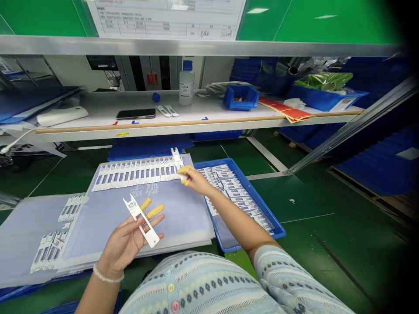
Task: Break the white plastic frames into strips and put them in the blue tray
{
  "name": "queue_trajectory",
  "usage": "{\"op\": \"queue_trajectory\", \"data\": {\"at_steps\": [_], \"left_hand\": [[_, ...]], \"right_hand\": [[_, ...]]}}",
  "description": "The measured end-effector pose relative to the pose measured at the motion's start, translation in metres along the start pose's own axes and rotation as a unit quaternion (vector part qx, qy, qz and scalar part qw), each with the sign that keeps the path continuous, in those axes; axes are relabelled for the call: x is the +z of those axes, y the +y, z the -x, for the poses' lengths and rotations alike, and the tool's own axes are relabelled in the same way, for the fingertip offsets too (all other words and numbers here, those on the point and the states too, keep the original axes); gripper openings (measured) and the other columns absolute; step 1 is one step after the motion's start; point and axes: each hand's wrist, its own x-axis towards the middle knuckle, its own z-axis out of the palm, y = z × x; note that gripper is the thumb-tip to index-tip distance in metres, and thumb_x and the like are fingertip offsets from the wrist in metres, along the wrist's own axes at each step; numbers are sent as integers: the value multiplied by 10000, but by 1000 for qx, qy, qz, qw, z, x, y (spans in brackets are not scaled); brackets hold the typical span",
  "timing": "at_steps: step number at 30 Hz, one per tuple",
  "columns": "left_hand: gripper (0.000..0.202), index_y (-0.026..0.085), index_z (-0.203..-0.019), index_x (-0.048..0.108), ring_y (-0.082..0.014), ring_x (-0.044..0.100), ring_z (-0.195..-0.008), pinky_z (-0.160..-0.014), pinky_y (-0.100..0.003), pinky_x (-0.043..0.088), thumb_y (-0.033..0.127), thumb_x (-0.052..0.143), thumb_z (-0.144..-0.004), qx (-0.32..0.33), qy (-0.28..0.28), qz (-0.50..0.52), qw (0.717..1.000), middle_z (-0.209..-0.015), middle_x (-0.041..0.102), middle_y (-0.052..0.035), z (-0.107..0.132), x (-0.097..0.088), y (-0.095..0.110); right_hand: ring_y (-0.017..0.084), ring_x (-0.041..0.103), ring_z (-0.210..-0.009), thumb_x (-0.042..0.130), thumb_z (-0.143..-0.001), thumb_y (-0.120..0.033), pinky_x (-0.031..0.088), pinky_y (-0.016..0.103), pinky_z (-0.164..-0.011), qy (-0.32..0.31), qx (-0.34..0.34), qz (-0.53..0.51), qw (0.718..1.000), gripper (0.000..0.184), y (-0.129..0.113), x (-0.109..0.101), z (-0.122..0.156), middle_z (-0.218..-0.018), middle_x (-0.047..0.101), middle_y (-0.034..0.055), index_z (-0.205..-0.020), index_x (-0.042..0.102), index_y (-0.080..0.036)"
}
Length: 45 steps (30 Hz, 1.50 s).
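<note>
My left hand point(131, 237) lies palm up over a clear plastic sheet point(183, 213), yellow cots on two fingers, and holds a flat white plastic strip point(141, 220) across its fingers. My right hand point(193, 179) reaches forward with yellow-capped fingertips pinched on another white strip point(177, 158) at the right end of a row of white strips point(137, 173) laid side by side on the sheet.
A blue tray point(262, 205) with several white strips sits right of the sheet. More strips point(54, 237) lie on sheets at the left. On the shelf behind stand a phone point(135, 114), a bottle point(186, 83), a blue bin point(241, 97) and red sheets point(288, 111).
</note>
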Motion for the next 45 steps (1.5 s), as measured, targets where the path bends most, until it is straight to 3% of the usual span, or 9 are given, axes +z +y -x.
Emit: {"op": "queue_trajectory", "data": {"at_steps": [4,8,16,22,25,29,33,39,45], "left_hand": [[701,319,-1497,163,-351,446,-1308,-959,-642,457,146,503,-909,4,21,10,1000,-1446,458,-148,4,-9,-7],[703,333,-1493,172,-346,456,-1302,-974,-661,436,144,509,-906,12,37,28,999,-1444,465,-131,7,-15,-7],[691,302,-1498,167,-349,488,-1274,-947,-648,456,199,512,-908,16,47,48,998,-1411,498,-153,3,-23,-1],[594,234,-1458,291,-331,510,-1255,-937,-605,477,176,505,-907,63,83,46,993,-1384,523,-162,-2,-32,5],[551,228,-1442,324,-317,543,-1218,-906,-566,505,190,487,-916,109,115,65,985,-1361,539,-168,-9,-40,4],[513,242,-1437,337,-279,613,-1118,-871,-485,535,208,442,-936,181,117,89,972,-1274,601,-159,-15,-56,4],[507,270,-1442,323,-241,642,-1053,-858,-422,544,226,422,-946,243,132,97,956,-1209,639,-130,-12,-73,6],[513,266,-1435,346,-239,587,-1147,-955,-397,489,333,459,-940,284,132,90,945,-1268,614,-113,-7,-92,10],[648,245,-1409,385,-195,243,-1431,-1151,-261,184,266,665,-825,251,185,8,950,-1556,292,-65,9,-127,11]], "right_hand": [[113,487,-703,575,-746,-42,450,296,-764,19,181,31,983,362,60,-8,-22,-1005,543,47,-1096,587,-135],[104,493,-671,589,-729,-60,453,276,-728,0,197,39,980,349,82,-4,-24,-985,553,38,-1071,586,-129],[154,582,-786,642,-685,-55,481,293,-773,-31,218,81,972,378,83,-2,-24,-1002,599,44,-1046,609,-163],[205,582,-945,607,-800,-143,444,367,-902,-19,155,125,980,332,28,10,-30,-1154,560,121,-1131,597,-150],[168,593,-814,589,-868,-247,472,315,-803,-97,-11,96,991,287,-26,50,-29,-1035,626,76,-1149,606,-193],[205,592,-807,604,-864,-421,466,315,-735,-218,-203,154,942,295,-84,117,-23,-893,655,72,-1016,659,-175],[212,596,-784,649,-827,-428,464,319,-718,-229,-171,201,937,371,-107,156,-29,-894,665,88,-1054,633,-134],[205,623,-835,692,-800,-301,463,281,-719,-268,-93,176,943,323,-119,178,-46,-936,673,73,-1073,611,-149],[232,608,-992,560,-886,-228,463,297,-813,-236,-13,273,933,372,-99,188,-89,-1135,615,108,-1257,561,-201]]}}
